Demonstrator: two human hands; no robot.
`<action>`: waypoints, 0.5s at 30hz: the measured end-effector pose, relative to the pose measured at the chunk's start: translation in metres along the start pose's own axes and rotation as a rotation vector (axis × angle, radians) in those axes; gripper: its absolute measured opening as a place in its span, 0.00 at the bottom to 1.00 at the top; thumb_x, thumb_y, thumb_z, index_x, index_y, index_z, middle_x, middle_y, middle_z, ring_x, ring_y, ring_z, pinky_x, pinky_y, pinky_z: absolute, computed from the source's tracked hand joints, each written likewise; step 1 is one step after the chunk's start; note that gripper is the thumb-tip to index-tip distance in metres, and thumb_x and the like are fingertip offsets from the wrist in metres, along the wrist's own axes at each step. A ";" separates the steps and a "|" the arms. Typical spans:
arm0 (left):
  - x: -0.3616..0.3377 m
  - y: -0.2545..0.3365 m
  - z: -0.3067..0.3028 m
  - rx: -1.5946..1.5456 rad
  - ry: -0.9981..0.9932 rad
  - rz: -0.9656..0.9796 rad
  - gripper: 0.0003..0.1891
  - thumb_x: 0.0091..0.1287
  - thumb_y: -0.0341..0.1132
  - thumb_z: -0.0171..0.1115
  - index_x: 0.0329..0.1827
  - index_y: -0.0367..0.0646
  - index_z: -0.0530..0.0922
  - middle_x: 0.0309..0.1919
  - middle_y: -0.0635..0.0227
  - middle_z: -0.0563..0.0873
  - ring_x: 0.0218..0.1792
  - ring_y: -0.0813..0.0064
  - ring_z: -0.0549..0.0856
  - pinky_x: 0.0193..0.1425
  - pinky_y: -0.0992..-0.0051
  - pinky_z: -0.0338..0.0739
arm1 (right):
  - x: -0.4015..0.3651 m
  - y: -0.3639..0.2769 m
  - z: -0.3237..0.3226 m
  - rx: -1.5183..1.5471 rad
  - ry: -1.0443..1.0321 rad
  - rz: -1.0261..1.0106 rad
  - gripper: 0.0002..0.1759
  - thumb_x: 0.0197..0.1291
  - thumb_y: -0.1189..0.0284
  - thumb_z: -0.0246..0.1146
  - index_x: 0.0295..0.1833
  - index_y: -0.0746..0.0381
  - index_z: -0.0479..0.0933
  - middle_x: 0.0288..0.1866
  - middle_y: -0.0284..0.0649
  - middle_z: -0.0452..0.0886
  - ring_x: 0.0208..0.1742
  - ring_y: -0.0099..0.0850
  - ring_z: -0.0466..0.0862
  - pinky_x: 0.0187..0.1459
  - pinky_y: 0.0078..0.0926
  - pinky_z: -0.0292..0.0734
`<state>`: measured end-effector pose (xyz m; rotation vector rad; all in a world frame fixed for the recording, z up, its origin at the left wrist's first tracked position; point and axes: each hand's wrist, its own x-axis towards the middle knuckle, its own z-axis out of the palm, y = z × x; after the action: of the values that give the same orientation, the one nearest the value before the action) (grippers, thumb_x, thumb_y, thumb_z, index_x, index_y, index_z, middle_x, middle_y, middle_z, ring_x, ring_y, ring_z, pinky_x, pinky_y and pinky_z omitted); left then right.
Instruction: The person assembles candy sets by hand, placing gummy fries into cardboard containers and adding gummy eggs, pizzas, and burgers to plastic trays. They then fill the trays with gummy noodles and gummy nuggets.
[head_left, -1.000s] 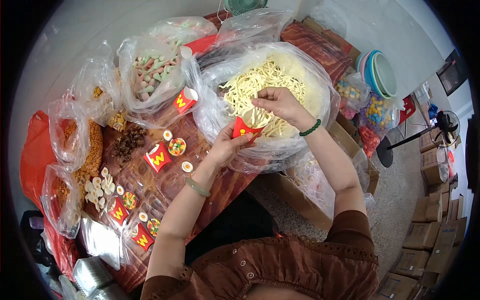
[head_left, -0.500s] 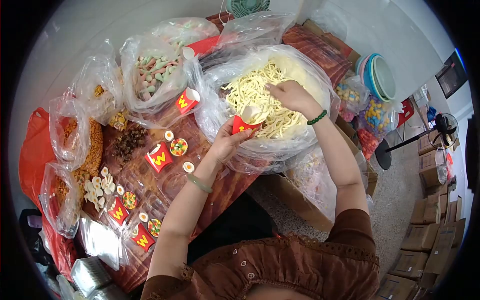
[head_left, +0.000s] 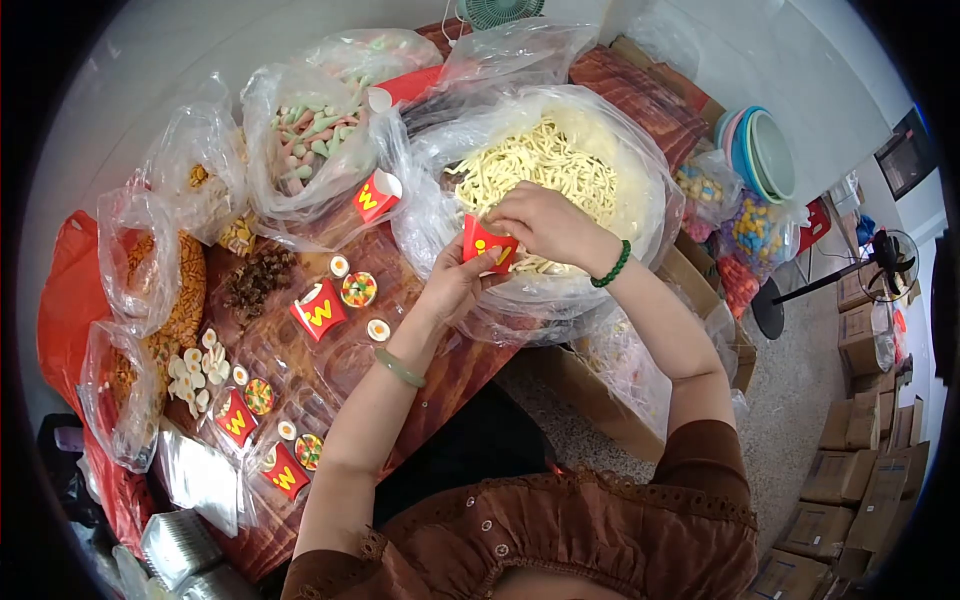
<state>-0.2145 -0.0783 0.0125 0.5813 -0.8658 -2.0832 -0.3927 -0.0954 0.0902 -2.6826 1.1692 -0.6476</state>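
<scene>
My left hand (head_left: 453, 285) grips a small red fries carton (head_left: 487, 244) with a yellow mark, upright over the near edge of a big clear bag (head_left: 640, 208). At the carton's mouth, my right hand (head_left: 545, 222) has its fingers bent and pressed together. Whatever they pinch is hidden behind the hand. Beyond both hands, the bag holds a heap of pale yellow, fry-like strips (head_left: 550, 155). Another red carton (head_left: 377, 196) lies left of the bag. A further carton (head_left: 320, 310) sits on the table beside a round, colourful candy piece (head_left: 358, 290) and egg-shaped pieces (head_left: 378, 330).
Bags of pink and green candies (head_left: 315, 140) and orange pieces (head_left: 185, 300) line the table's far left. Brown pieces (head_left: 255, 285) lie loose nearby. Clear plastic trays (head_left: 180, 548) are stacked at lower left. A cardboard box (head_left: 610, 400) stands right of the table, with a black fan (head_left: 885, 262) farther off.
My right hand has moved left and toward me, from above the yellow strips to the carton's mouth. The carton now stands more upright in my left hand.
</scene>
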 end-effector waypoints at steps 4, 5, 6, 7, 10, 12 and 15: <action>0.004 0.002 -0.010 0.004 0.023 0.043 0.20 0.67 0.27 0.59 0.61 0.40 0.68 0.53 0.61 0.80 0.52 0.64 0.82 0.52 0.66 0.80 | 0.011 -0.004 -0.009 0.240 -0.129 0.025 0.10 0.59 0.74 0.59 0.47 0.62 0.79 0.40 0.43 0.81 0.43 0.38 0.80 0.45 0.30 0.74; 0.001 0.010 -0.006 0.008 0.011 0.064 0.21 0.67 0.28 0.59 0.62 0.40 0.67 0.53 0.59 0.79 0.53 0.61 0.82 0.53 0.63 0.80 | 0.014 -0.002 -0.013 0.299 0.018 0.056 0.10 0.59 0.74 0.60 0.46 0.62 0.79 0.40 0.42 0.82 0.42 0.36 0.80 0.44 0.29 0.75; -0.002 0.016 -0.004 0.002 0.031 0.090 0.21 0.68 0.28 0.58 0.62 0.38 0.66 0.53 0.57 0.79 0.53 0.60 0.82 0.53 0.64 0.81 | 0.018 0.002 -0.017 0.356 0.164 0.082 0.10 0.59 0.73 0.61 0.46 0.61 0.79 0.41 0.41 0.82 0.41 0.33 0.81 0.43 0.27 0.75; -0.004 0.021 -0.006 -0.004 0.052 0.119 0.21 0.68 0.29 0.57 0.62 0.36 0.65 0.53 0.55 0.79 0.53 0.58 0.82 0.52 0.64 0.82 | 0.020 0.010 -0.023 0.326 0.208 0.168 0.10 0.58 0.71 0.63 0.45 0.61 0.80 0.42 0.39 0.83 0.39 0.30 0.80 0.41 0.25 0.74; -0.009 0.029 -0.020 0.013 0.055 0.149 0.21 0.68 0.29 0.57 0.63 0.36 0.64 0.55 0.54 0.79 0.53 0.58 0.82 0.52 0.64 0.83 | 0.009 0.051 -0.006 0.110 -0.131 0.344 0.11 0.55 0.70 0.65 0.43 0.61 0.82 0.41 0.42 0.82 0.39 0.35 0.81 0.41 0.29 0.75; -0.015 0.037 -0.019 0.025 0.064 0.166 0.21 0.68 0.28 0.57 0.63 0.36 0.64 0.56 0.54 0.78 0.54 0.58 0.82 0.52 0.63 0.83 | -0.007 0.063 0.019 -0.073 -0.235 0.328 0.10 0.51 0.73 0.65 0.41 0.62 0.83 0.38 0.46 0.83 0.42 0.41 0.83 0.44 0.35 0.77; -0.018 0.037 -0.025 0.039 0.059 0.173 0.21 0.68 0.28 0.56 0.63 0.38 0.65 0.56 0.55 0.78 0.54 0.57 0.82 0.52 0.62 0.83 | -0.021 0.082 0.050 -0.173 -0.251 0.384 0.11 0.47 0.72 0.66 0.38 0.63 0.82 0.37 0.46 0.83 0.42 0.42 0.82 0.45 0.37 0.77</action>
<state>-0.1694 -0.0903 0.0258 0.5654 -0.8921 -1.8880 -0.4372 -0.1385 0.0143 -2.4635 1.6628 -0.1530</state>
